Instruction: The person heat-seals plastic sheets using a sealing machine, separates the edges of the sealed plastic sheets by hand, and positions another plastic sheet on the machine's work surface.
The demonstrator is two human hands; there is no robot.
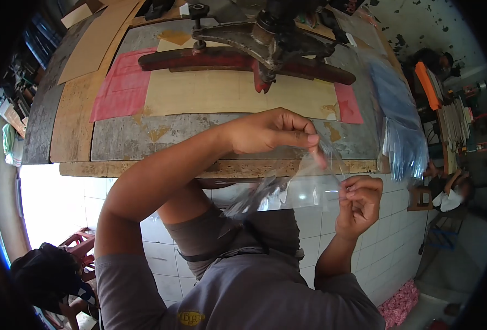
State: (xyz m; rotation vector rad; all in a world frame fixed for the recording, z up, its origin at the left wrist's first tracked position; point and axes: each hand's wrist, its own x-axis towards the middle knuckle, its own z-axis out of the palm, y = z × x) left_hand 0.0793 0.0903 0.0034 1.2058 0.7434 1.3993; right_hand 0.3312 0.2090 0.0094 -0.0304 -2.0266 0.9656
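Observation:
A clear plastic sheet (304,184), perhaps a bag, hangs between my hands above my lap, just off the near table edge. My left hand (273,131) reaches across to the right and pinches its upper edge between thumb and fingers. My right hand (359,202) is lower and further right, fingers curled with the sheet's right corner pinched in them. The sheet's left part droops in shiny folds. Beyond my left hand stands a metal press with a red bar (216,59) over a yellowish sheet (199,93) on the worn table.
A stack of clear bluish plastic sheets (400,115) lies at the table's right, drooping over the edge. Pink sheets (123,82) show beside the yellowish one. Cardboard (97,44) lies at the left. Other people (51,278) are at lower left and far right, near a wooden stool (419,198).

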